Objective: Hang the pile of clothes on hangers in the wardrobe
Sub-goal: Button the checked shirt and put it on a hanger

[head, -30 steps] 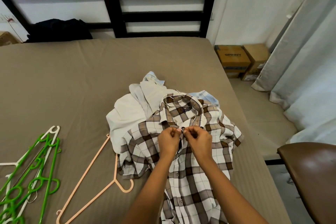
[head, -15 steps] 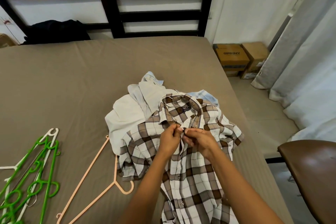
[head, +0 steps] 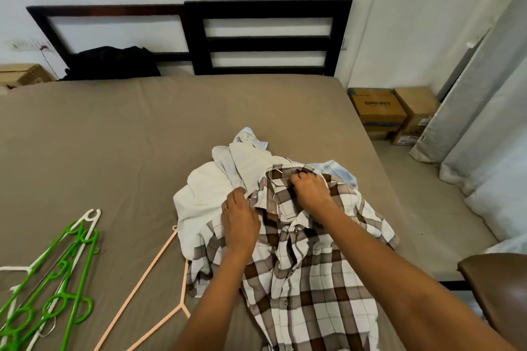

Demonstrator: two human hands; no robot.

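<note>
A brown and white checked shirt (head: 310,273) lies on top of a pile of pale clothes (head: 211,194) on the bed. A metal hanger hook (head: 274,177) sticks out of its collar. My right hand (head: 309,189) grips the collar just right of the hook. At the shirt's left shoulder my left hand (head: 239,219) holds the fabric with fingers curled on its edge. A peach hanger (head: 155,288) lies beside the pile, partly under the shirt. Green and white hangers (head: 54,282) lie at the bed's near left.
The bed (head: 128,134) has a brown sheet and a dark headboard (head: 265,37) with a black garment (head: 114,63) against it. Cardboard boxes (head: 393,111) and grey curtains (head: 484,122) stand to the right. A brown chair (head: 499,291) is at the near right.
Both hands have left the button placket at the shirt's chest and moved up. The right hand is now at the collar, the left at the shoulder. My view has tilted upward.
</note>
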